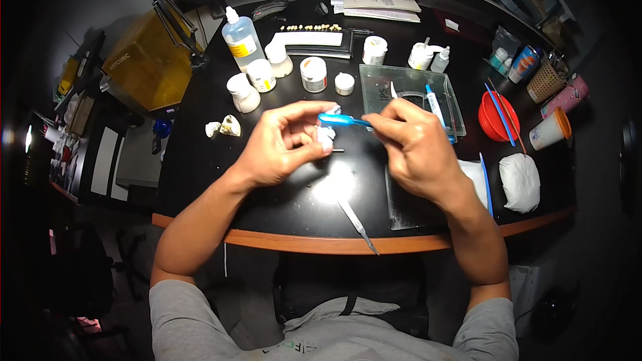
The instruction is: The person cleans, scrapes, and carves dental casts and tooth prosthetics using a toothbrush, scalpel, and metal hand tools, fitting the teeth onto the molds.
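Observation:
My left hand (277, 144) is closed with thumb and fingertips on a small white piece (326, 135), which looks like part of a dental cast. A short dark pin (338, 151) shows just beside the thumb tip. My right hand (418, 144) is closed around the end of a slim bright-blue tool (340, 120). The tool's wider blue end lies across the white piece, and its exact kind is hard to tell. Below the hands, a silver scalpel-like knife (358, 224) lies on the black table, its tip past the front edge.
Several white jars (313, 74) and a clear bottle (242, 43) stand behind my hands. Two cast pieces (229, 126) lie to the left. A glass slab (374, 83), red bowl (498, 117) and white bag (519, 182) are on the right. A wooden edge (314, 243) borders the table.

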